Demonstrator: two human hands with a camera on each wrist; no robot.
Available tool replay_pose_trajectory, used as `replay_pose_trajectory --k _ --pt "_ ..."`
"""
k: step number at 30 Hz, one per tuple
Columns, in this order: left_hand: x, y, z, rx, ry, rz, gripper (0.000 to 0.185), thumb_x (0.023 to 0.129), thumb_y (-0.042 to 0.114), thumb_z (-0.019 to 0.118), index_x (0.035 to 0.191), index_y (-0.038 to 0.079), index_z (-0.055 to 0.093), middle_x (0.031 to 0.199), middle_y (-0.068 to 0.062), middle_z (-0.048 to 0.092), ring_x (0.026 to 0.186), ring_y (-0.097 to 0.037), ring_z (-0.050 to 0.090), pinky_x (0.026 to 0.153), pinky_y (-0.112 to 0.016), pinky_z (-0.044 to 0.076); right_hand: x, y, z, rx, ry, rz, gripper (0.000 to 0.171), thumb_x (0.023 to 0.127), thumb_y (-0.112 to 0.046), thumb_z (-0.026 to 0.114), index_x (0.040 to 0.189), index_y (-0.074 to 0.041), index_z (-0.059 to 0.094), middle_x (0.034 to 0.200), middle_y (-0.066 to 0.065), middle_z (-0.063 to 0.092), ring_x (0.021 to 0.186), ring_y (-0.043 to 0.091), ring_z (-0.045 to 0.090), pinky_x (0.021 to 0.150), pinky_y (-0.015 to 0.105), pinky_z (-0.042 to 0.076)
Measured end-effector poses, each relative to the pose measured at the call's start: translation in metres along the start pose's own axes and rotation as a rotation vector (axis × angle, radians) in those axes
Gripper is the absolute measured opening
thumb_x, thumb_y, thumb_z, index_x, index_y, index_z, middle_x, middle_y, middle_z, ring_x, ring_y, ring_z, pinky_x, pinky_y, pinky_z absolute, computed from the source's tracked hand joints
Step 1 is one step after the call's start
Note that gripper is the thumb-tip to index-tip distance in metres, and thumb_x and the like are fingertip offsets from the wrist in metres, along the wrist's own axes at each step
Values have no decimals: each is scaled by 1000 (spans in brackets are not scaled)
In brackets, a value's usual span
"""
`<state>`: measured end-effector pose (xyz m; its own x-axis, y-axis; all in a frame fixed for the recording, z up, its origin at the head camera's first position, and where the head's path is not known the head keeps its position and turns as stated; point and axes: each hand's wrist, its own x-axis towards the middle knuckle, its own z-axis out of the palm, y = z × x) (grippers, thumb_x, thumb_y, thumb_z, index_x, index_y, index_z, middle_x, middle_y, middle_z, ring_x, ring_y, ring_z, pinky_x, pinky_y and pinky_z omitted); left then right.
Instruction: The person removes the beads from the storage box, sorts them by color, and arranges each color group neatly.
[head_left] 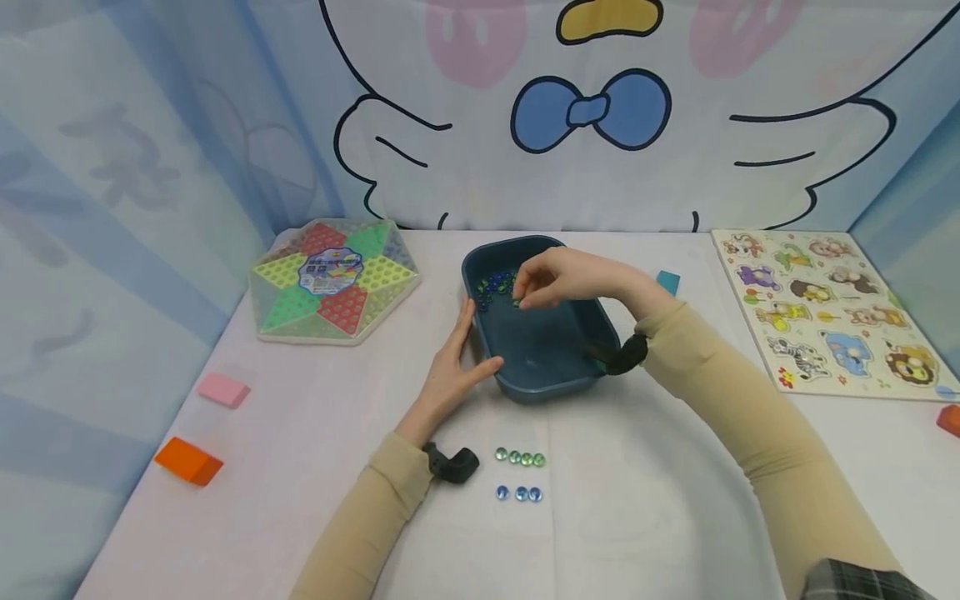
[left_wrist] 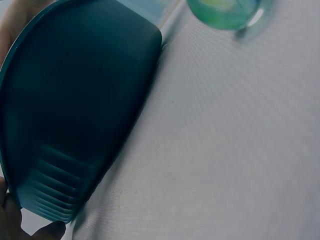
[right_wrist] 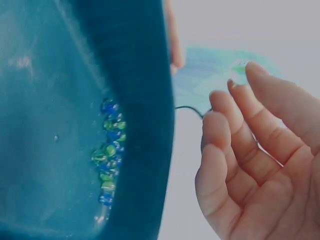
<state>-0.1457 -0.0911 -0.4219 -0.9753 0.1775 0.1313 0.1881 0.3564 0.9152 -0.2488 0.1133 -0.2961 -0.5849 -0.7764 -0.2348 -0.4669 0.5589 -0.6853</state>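
Note:
A dark teal plastic basin (head_left: pixel 536 358) stands on the white table, tilted in the right wrist view. Blue and green glass marbles (right_wrist: pixel 110 155) are gathered along one side of its floor. My right hand (head_left: pixel 562 277) is over the basin, pinching a clear marble with green inside (right_wrist: pixel 239 72) between thumb and index fingertip. My left hand (head_left: pixel 447 371) rests against the basin's left side, fingers extended and thumb at the near left rim. In front of the basin lie a row of several green marbles (head_left: pixel 521 457) and a row of three blue marbles (head_left: pixel 521 494).
A hexagonal Chinese checkers board (head_left: pixel 333 283) lies at the back left. An animal puzzle board (head_left: pixel 832 312) is on the right. Pink (head_left: pixel 222 390) and orange (head_left: pixel 188 462) blocks sit at the left, a blue block (head_left: pixel 667 282) behind my right wrist, a red-orange block (head_left: pixel 949 419) far right.

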Motion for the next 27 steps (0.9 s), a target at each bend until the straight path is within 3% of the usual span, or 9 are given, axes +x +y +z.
replay_pose_trajectory --k 8,12,19,27 --pt "0 -1 1 15 6 -9 90 84 22 67 149 32 6 156 6 2 142 -15 11 115 -42 14 -41 -4 13 130 -45 -78 19 88 -18 63 101 -5 62 85 7 60 73 26 56 65 32 52" --pt "1 -3 1 5 -3 12 88 85 24 66 149 31 5 156 7 1 142 -15 11 116 -42 14 -56 -5 24 131 -69 -113 15 87 -18 64 99 -8 63 85 3 62 73 26 57 64 30 52" --pt "0 -3 0 15 4 17 91 81 47 65 149 31 7 157 5 3 142 -15 12 115 -42 15 -76 -10 45 81 -100 -177 12 87 -22 65 95 -14 65 83 -4 64 69 12 57 63 24 51" --pt "0 -2 0 35 -5 4 89 84 29 66 149 31 4 156 7 1 143 -14 9 115 -44 14 -93 -11 68 60 -124 -225 11 87 -26 65 94 -18 66 82 -10 64 67 6 54 60 21 49"
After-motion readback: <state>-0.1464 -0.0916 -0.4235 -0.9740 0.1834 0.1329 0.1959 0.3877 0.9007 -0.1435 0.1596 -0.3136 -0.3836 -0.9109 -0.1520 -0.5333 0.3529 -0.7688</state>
